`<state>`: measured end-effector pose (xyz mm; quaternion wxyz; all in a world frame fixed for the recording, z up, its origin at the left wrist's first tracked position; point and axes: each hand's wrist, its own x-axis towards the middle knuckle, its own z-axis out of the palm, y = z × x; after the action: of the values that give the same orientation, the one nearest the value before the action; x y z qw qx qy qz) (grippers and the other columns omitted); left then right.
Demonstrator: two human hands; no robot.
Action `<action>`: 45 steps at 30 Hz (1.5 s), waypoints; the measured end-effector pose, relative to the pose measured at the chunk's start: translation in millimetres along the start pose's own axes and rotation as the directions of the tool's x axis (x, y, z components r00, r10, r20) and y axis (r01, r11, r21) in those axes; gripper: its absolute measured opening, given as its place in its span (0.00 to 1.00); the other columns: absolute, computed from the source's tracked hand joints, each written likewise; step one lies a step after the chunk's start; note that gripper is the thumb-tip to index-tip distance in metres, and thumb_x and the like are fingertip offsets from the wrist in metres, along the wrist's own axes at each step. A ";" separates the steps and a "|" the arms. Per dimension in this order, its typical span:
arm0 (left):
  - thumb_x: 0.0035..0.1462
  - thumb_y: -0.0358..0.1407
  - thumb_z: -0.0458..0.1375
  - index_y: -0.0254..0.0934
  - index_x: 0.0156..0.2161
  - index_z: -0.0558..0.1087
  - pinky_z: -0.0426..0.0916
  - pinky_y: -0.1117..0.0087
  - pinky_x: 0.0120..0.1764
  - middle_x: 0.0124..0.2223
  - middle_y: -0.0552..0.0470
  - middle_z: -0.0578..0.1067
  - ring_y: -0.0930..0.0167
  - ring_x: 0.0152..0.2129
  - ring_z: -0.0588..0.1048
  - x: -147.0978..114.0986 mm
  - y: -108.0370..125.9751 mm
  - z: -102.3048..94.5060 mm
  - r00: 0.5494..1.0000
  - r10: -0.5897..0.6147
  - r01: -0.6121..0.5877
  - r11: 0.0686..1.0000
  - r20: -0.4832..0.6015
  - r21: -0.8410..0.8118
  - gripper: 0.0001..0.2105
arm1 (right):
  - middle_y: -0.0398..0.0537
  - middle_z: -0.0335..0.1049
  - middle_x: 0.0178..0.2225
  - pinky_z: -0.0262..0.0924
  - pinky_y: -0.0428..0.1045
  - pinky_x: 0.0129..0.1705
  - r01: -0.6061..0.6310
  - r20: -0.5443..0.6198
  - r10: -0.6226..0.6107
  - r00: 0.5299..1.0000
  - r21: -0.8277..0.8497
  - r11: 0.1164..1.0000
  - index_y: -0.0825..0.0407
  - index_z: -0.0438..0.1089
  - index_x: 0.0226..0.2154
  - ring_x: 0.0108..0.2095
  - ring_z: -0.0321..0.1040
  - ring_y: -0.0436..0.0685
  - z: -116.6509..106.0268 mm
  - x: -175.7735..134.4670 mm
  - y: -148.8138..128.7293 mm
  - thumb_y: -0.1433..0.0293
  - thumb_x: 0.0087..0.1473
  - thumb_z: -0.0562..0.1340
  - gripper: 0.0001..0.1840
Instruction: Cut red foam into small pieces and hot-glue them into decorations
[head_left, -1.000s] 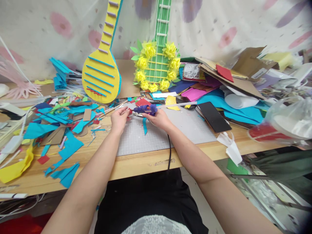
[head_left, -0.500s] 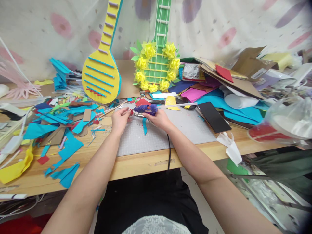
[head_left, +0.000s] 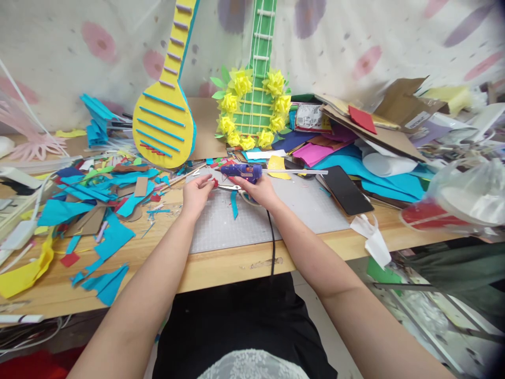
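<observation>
My right hand [head_left: 259, 190] is wrapped round a blue hot glue gun [head_left: 241, 170], whose nozzle points left. A long clear glue stick [head_left: 298, 171] juts from its back, and a black cord [head_left: 273, 242] drops over the table edge. Between the fingertips of my left hand [head_left: 197, 193] is a small red piece [head_left: 215, 182], too small to make out fully. Scissors [head_left: 231, 187] lie under the glue gun, their handles partly hidden by my right hand. A blue strip [head_left: 234, 205] rests below them on the grey cutting mat [head_left: 221, 231].
A yellow paper instrument [head_left: 163, 126] and a green one [head_left: 255, 113] with yellow flowers lean at the back. Blue scraps [head_left: 114, 234] cover the left side. On the right are a phone [head_left: 349, 190], stacked coloured sheets [head_left: 379, 176] and a plastic-wrapped tub [head_left: 434, 210].
The glue gun has moved right and slightly up, so its nozzle is now apart from the red piece. More of the scissors shows. My left hand has barely moved.
</observation>
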<state>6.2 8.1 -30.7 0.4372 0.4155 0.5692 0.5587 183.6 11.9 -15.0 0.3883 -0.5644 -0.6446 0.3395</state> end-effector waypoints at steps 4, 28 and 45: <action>0.43 0.32 0.61 0.32 0.40 0.75 0.70 0.71 0.29 0.35 0.44 0.78 0.67 0.31 0.76 -0.9 4.0 0.4 0.999 -0.032 0.032 0.998 0.005 -0.047 0.15 | 0.45 0.69 0.21 0.59 0.45 0.24 -0.026 -0.114 0.049 0.992 0.192 0.981 0.54 0.70 0.26 0.21 0.64 0.50 -8.8 1.6 -1.7 0.49 0.41 0.61 0.24; 0.36 0.29 0.65 0.32 0.30 0.74 0.68 0.73 0.33 0.27 0.50 0.76 0.75 0.24 0.74 0.1 13.7 -3.7 0.992 -0.123 0.107 0.931 -0.024 -0.348 0.11 | 0.42 0.66 0.20 0.53 0.43 0.17 0.032 -0.432 0.078 0.898 0.242 0.970 0.53 0.66 0.21 0.15 0.53 0.43 -79.2 18.0 28.5 0.53 0.43 0.61 0.19; 0.41 0.31 0.65 0.34 0.29 0.72 0.67 0.70 0.39 0.32 0.50 0.76 0.74 0.31 0.74 3.4 14.0 -4.8 0.993 -0.111 0.112 0.867 0.032 -0.486 0.08 | 0.53 0.73 0.30 0.63 0.51 0.34 -0.319 -0.324 0.238 0.916 -0.224 0.921 0.57 0.73 0.34 0.32 0.69 0.58 -100.3 21.0 66.9 0.50 0.39 0.63 0.28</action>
<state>0.5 10.5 -16.8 0.5599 0.2592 0.4328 0.6573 302.0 41.5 -24.1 0.3445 -0.7426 -0.5333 0.2133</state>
